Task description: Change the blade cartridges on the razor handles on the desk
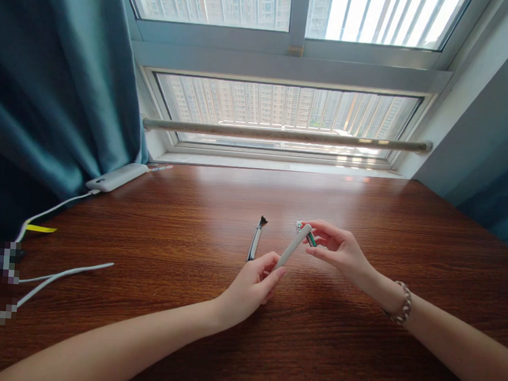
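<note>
Nearest, on the dark wooden table (183,336), the left hand (251,286) has thumb and fingers closed around the lower end of a slim pale-grey rod (294,248), which slants up and away from them toward the other hand. A little farther out and to the right, the right hand (339,249), with a chain bracelet (398,303) on its wrist, pinches a small green piece (311,240) lightly between thumb and fingertips, the grip narrow and the palm turned inward. For good work here, the left hand should serve as the steady support, firm enough that the rod does not roll, while the right makes small, slow adjustments; a fingertip hold that light could let the green piece slip, and turning the rod's far end a little aside would probably give a clearer view. The rod bridges the gap between the hands, its far end crossing in front of the green piece at the right fingertips; whether the two touch, I cannot tell. Just beyond the left hand's knuckles lies a slim grey-and-black tool (256,240), its dark head pointing away. Farthest out, well beyond both hands, a metal bar (284,135) crosses the window.
</note>
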Demonstrator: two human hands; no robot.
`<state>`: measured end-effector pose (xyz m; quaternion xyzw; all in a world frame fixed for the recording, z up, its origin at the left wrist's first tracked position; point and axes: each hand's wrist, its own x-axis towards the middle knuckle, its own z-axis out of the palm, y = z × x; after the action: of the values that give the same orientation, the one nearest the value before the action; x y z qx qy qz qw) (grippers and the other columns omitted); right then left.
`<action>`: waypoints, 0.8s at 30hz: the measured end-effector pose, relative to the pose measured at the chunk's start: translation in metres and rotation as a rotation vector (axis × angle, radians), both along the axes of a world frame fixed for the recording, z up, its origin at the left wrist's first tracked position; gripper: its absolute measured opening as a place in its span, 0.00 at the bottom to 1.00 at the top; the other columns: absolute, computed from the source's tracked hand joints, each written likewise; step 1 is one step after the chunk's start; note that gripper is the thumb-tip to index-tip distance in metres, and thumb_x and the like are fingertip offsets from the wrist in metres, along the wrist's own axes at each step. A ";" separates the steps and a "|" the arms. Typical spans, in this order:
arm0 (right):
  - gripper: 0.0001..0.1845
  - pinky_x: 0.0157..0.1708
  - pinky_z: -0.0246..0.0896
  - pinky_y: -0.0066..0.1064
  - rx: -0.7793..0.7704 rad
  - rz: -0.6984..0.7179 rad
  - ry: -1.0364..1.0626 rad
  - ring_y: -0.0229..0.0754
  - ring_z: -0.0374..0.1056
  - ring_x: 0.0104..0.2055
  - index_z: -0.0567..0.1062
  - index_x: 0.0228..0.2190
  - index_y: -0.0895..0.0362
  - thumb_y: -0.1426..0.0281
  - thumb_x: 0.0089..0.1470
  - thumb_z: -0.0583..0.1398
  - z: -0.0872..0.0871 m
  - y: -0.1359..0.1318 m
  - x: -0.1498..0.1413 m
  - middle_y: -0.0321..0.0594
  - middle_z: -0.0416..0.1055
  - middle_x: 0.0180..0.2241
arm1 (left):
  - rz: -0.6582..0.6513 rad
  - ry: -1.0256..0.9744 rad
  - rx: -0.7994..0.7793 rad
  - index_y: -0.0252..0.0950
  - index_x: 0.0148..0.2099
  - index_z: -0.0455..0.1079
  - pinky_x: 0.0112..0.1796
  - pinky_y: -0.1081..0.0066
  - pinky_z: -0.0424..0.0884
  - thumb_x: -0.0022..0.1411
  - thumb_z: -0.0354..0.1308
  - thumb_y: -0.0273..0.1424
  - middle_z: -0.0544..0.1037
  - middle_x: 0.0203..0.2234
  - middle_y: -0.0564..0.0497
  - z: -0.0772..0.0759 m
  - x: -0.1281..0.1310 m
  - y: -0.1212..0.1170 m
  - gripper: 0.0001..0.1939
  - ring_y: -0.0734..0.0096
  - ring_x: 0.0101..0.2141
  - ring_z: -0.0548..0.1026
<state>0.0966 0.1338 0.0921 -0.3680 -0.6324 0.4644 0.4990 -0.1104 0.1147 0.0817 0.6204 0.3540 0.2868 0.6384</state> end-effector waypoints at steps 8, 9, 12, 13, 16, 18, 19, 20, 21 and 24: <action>0.22 0.38 0.62 0.35 -0.033 -0.072 0.011 0.42 0.63 0.38 0.71 0.43 0.52 0.68 0.42 0.65 0.000 0.003 0.004 0.40 0.68 0.40 | 0.068 0.022 -0.020 0.36 0.31 0.56 0.14 0.80 0.47 0.58 0.47 0.42 0.51 0.15 0.61 -0.005 -0.001 0.002 0.14 0.84 0.14 0.51; 0.22 0.37 0.61 0.34 -0.031 -0.066 0.001 0.42 0.63 0.38 0.71 0.43 0.52 0.68 0.42 0.65 0.000 0.003 0.004 0.39 0.68 0.40 | 0.050 0.011 -0.022 0.36 0.32 0.56 0.14 0.80 0.47 0.58 0.47 0.42 0.51 0.16 0.61 -0.005 -0.001 0.001 0.13 0.84 0.14 0.51; 0.22 0.37 0.61 0.34 -0.028 -0.043 -0.022 0.42 0.63 0.38 0.71 0.42 0.52 0.69 0.41 0.65 0.000 0.002 0.004 0.39 0.68 0.39 | -0.001 0.030 0.011 0.35 0.33 0.58 0.15 0.80 0.49 0.58 0.48 0.41 0.53 0.16 0.60 -0.003 0.000 -0.001 0.13 0.84 0.15 0.52; 0.22 0.36 0.61 0.33 -0.026 -0.046 -0.022 0.42 0.63 0.38 0.72 0.42 0.52 0.69 0.41 0.65 0.000 0.002 0.004 0.39 0.68 0.39 | -0.005 0.048 0.022 0.35 0.33 0.59 0.15 0.80 0.49 0.58 0.48 0.41 0.54 0.17 0.60 -0.002 0.000 -0.001 0.13 0.84 0.15 0.53; 0.21 0.35 0.60 0.32 -0.027 -0.082 -0.008 0.41 0.62 0.37 0.71 0.42 0.52 0.69 0.42 0.65 -0.002 0.005 0.005 0.39 0.68 0.38 | 0.028 0.096 0.031 0.35 0.32 0.59 0.15 0.80 0.49 0.58 0.47 0.41 0.54 0.16 0.60 -0.002 -0.001 0.000 0.13 0.84 0.15 0.53; 0.21 0.34 0.60 0.31 -0.023 -0.100 -0.005 0.39 0.62 0.35 0.72 0.42 0.51 0.69 0.41 0.65 -0.003 0.007 0.005 0.38 0.68 0.37 | 0.048 0.089 0.011 0.35 0.32 0.59 0.15 0.80 0.48 0.58 0.47 0.41 0.52 0.15 0.60 -0.002 -0.001 0.001 0.14 0.84 0.15 0.52; 0.21 0.33 0.60 0.31 -0.020 -0.104 -0.009 0.38 0.61 0.34 0.72 0.41 0.51 0.69 0.41 0.65 -0.003 0.007 0.005 0.37 0.68 0.36 | 0.045 0.074 0.003 0.35 0.32 0.59 0.15 0.80 0.48 0.58 0.47 0.42 0.52 0.15 0.60 -0.002 -0.001 0.000 0.14 0.84 0.15 0.52; 0.21 0.32 0.60 0.30 -0.016 -0.103 -0.015 0.38 0.61 0.33 0.72 0.41 0.51 0.69 0.40 0.65 -0.003 0.007 0.005 0.37 0.67 0.36 | 0.031 0.058 -0.003 0.35 0.33 0.59 0.15 0.80 0.48 0.58 0.47 0.42 0.52 0.15 0.60 -0.002 -0.001 0.000 0.14 0.84 0.15 0.51; 0.21 0.31 0.59 0.29 -0.014 -0.100 -0.021 0.37 0.60 0.32 0.73 0.40 0.51 0.69 0.40 0.66 -0.003 0.008 0.005 0.37 0.67 0.35 | 0.011 0.045 -0.006 0.35 0.33 0.59 0.15 0.80 0.48 0.58 0.47 0.41 0.53 0.15 0.60 -0.001 0.000 -0.001 0.13 0.84 0.15 0.52; 0.21 0.30 0.59 0.28 -0.012 -0.102 -0.028 0.37 0.59 0.31 0.73 0.39 0.52 0.69 0.39 0.66 -0.002 0.007 0.005 0.37 0.67 0.34 | -0.022 0.041 -0.004 0.35 0.33 0.59 0.15 0.80 0.50 0.58 0.48 0.41 0.54 0.16 0.60 0.000 0.000 -0.002 0.13 0.84 0.15 0.53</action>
<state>0.1013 0.1412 0.0904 -0.4094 -0.6170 0.4367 0.5109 -0.1100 0.1131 0.0815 0.6287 0.3605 0.2661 0.6356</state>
